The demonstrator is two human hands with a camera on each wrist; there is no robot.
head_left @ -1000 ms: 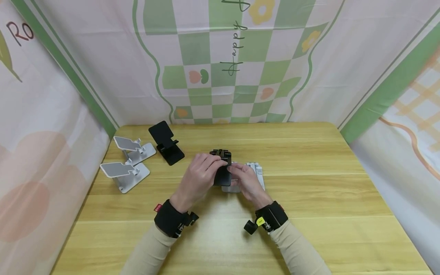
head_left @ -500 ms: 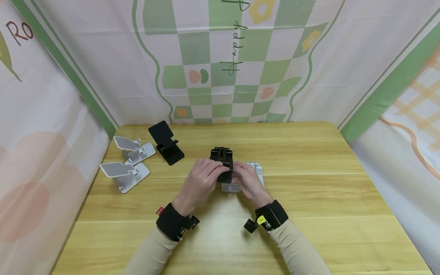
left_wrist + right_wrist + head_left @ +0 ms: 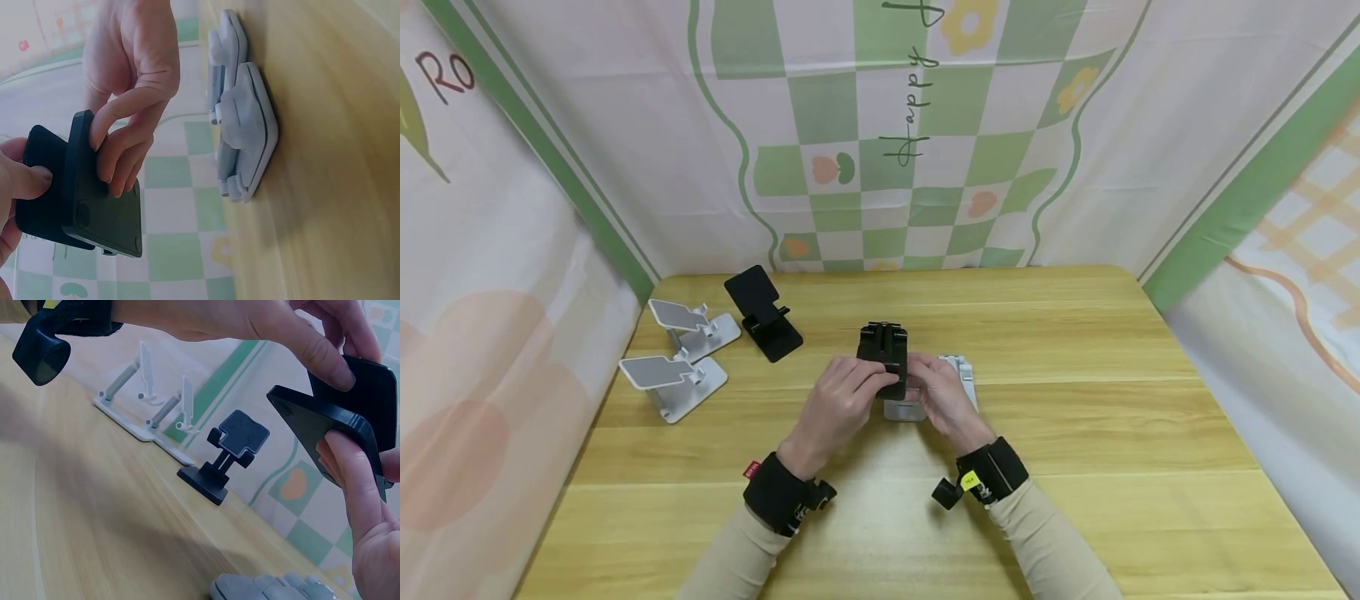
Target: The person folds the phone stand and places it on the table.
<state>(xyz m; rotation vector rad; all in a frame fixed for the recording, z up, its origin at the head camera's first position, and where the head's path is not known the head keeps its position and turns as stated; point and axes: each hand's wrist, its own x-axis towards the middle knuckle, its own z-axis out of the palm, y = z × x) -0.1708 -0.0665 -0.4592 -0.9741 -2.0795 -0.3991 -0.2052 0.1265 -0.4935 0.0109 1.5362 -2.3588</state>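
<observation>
A black phone stand (image 3: 871, 348) is held above the middle of the table by both hands. The left hand (image 3: 833, 406) pinches one of its plates, thumb on the inner face in the left wrist view. The right hand (image 3: 946, 402) grips the other plate, its fingers (image 3: 345, 456) on the outer face. In the left wrist view the stand's two plates (image 3: 103, 209) stand slightly apart at an angle. Beneath and behind the right hand lie two folded light grey phone stands (image 3: 250, 131), partly hidden in the head view.
At the left of the wooden table (image 3: 1075, 350), two unfolded white phone stands with grey pads (image 3: 681, 387) stand close together. An unfolded black phone stand (image 3: 763, 312) is beside them. Patterned cloth (image 3: 955, 208) hangs behind the table.
The black stand has tilted and its far end has lifted slightly. The left hand has shifted a little down and right, still holding it; the right hand has barely moved.
</observation>
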